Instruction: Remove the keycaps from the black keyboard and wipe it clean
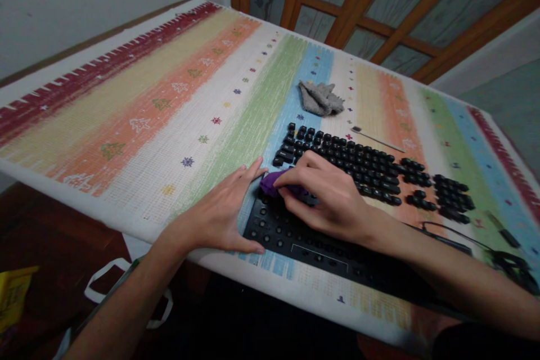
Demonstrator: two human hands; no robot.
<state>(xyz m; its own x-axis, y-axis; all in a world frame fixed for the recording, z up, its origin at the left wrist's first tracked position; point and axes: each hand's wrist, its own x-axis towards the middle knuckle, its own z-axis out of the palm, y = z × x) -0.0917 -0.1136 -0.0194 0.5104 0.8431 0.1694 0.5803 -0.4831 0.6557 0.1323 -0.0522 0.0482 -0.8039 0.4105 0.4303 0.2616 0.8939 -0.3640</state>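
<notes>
A black keyboard base (pixel 278 230) with its keycaps off lies along the near edge of the table. My left hand (pixel 219 208) rests at its left end, fingers and thumb spread around the corner. Between the fingertips of my right hand (pixel 329 197) is a bunched purple cloth (pixel 274 181), pressed on the base's upper left part. My right forearm hides much of the base's right side. Just beyond, the loose black keycaps (pixel 346 152) stand in rows, set out in keyboard order.
A crumpled grey cloth (pixel 320 98) lies past the keycaps, beside a thin brush-like tool (pixel 375 138). To the right are a coiled black cable (pixel 512 264) and a small handled tool (pixel 504 229). A striped tablecloth (pixel 147 107) covers the table. A yellow packet (pixel 17 295) shows below left.
</notes>
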